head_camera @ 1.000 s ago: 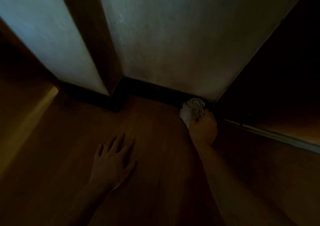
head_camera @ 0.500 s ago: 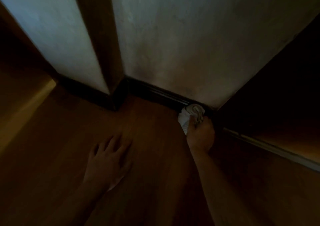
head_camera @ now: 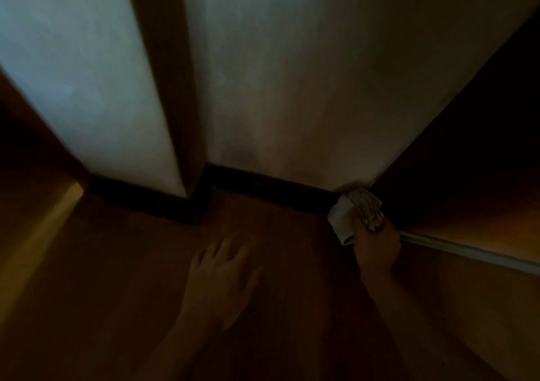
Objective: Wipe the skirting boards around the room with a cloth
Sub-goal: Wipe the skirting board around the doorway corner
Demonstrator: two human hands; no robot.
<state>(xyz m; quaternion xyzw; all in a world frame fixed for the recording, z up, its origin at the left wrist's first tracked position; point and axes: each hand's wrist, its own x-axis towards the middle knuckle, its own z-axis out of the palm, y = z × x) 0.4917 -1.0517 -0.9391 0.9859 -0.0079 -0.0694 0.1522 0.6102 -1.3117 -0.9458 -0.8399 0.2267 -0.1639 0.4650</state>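
Two broad surfaces logged first: pale wall (head_camera: 292,74) above, wooden floor (head_camera: 117,263) below. Found dark skirting board (head_camera: 263,187) along the wall base, stepping round a projecting corner. Located left hand (head_camera: 222,281) flat on the floor, fingers straight and spread, holding nothing. Located right hand (head_camera: 375,246) at the right-side inner corner, grip clamped round a bunched white cloth (head_camera: 355,214). Found cloth set against the skirting board's right end, just above the floor.
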